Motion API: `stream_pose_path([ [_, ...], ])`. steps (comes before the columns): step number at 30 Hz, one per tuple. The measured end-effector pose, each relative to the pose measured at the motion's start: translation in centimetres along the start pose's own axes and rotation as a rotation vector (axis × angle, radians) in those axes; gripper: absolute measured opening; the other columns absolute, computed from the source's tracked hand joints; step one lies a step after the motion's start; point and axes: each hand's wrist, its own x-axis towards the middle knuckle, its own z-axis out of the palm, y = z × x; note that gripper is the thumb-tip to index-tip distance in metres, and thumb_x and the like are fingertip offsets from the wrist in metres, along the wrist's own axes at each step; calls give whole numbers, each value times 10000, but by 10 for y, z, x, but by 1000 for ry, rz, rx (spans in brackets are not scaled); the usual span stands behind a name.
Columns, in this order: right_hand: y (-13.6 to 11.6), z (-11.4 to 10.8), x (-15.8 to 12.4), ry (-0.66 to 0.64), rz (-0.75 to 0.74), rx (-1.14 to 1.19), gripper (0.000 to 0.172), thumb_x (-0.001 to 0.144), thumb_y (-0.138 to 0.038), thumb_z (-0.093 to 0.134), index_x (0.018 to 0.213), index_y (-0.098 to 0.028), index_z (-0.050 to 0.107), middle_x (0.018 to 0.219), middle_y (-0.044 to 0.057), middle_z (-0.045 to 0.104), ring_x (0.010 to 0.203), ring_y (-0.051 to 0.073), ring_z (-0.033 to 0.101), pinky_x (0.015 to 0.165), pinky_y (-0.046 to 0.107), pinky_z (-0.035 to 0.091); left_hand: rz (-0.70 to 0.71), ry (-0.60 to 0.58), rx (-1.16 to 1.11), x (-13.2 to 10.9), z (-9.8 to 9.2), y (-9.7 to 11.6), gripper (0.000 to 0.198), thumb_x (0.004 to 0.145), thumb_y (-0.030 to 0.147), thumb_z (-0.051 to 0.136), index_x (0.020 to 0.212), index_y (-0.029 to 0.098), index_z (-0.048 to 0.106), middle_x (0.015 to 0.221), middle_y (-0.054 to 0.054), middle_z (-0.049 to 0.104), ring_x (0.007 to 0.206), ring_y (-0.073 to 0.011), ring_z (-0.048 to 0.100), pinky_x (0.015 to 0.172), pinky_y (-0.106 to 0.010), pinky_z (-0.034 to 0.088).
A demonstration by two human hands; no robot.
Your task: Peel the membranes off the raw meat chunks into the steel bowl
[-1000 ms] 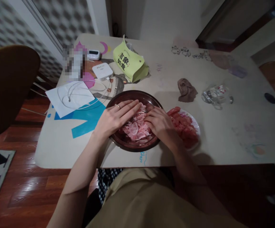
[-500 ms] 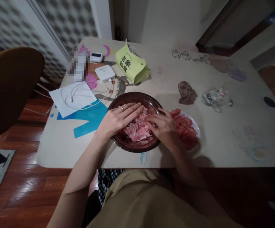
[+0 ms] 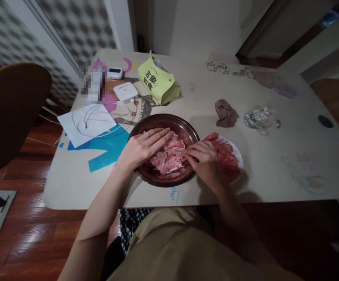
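Note:
A dark round metal bowl (image 3: 188, 132) holds thin slices of pink, fat-streaked raw meat (image 3: 168, 158). My left hand (image 3: 141, 149), with a ring on one finger, lies over the bowl's left side, its fingers stretched flat across the meat. At the right of the pile, my right hand (image 3: 205, 160) has thumb and fingertips pinched on the edge of a meat slice. Partly behind that hand is a white plate (image 3: 240, 166), beside the bowl, heaped with redder raw meat (image 3: 227, 155).
Beyond the bowl stand a yellow-green bag (image 3: 159, 82) and a white box (image 3: 125, 92) with a cable over a paper sheet (image 3: 84, 123). A crumpled brown cloth (image 3: 226, 113) and clear plastic packaging (image 3: 259, 118) lie to the right. The table's front edge is close to my body.
My right hand has drawn slightly right, away from the bowl's middle, and its fingers are closer together. My left hand stays on the meat. The whole view has shifted a little.

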Motion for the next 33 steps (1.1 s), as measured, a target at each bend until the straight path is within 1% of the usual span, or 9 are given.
stream_pose_path([
  [2,-1,0,-4,4,-7,2,87,898,-134,729,847,-204,743,828,14,760,806,189,667,825,371,464,3,-5,-1,0,1,0,489,1030,146,508,1515,164,453,1525,-95,561,1359,-221,593,1039,-364,596],
  [6,-6,2,-9,-9,-2,16,100,917,-125,707,865,-207,733,821,-12,783,731,161,684,808,361,443,8,-3,7,0,1,-1,480,1033,151,502,1511,160,458,1522,-94,564,1357,-218,594,1049,-367,592],
  [10,-6,-8,-8,32,30,-17,88,941,-164,685,887,-214,734,855,-6,791,781,172,695,819,360,441,4,-7,21,-1,2,0,470,1038,150,487,1507,159,463,1522,-87,564,1357,-218,594,1054,-363,588],
  [15,17,-36,-13,158,157,-247,100,941,-188,663,876,-209,736,876,32,779,837,219,665,831,391,420,5,-6,7,-2,2,-1,482,1045,156,462,1526,164,444,1514,-95,571,1361,-228,594,1043,-362,589],
  [18,35,-48,-22,117,249,-304,116,922,-162,647,873,-216,737,879,30,777,838,232,644,823,402,406,11,-7,-20,-3,3,-2,506,1049,187,467,1552,184,413,1516,-96,568,1363,-238,594,1064,-388,578],
  [22,45,-55,-32,56,355,-264,225,908,-99,573,847,-240,737,871,19,774,855,232,635,847,418,393,7,8,-28,-3,3,-3,514,1051,206,466,1561,198,407,1505,-95,580,1342,-250,614,1041,-389,591],
  [24,46,-58,-35,45,359,-240,259,909,-81,550,873,-247,746,887,18,779,866,234,639,862,435,387,13,17,-30,-3,3,-3,515,1052,213,461,1564,197,405,1494,-98,590,1330,-251,623,1038,-388,594],
  [29,40,-62,-31,96,310,-263,172,922,-142,614,866,-249,736,859,18,762,856,247,633,869,462,393,12,23,-39,-3,5,-4,523,1048,210,461,1568,199,401,1485,-104,598,1331,-253,624,1033,-388,600],
  [33,23,-50,-15,109,187,-219,202,962,-125,566,940,-237,733,926,19,772,900,235,646,919,455,418,27,19,-40,-3,6,-4,515,1047,198,458,1559,182,410,1483,-117,597,1331,-250,625,1039,-386,595],
])
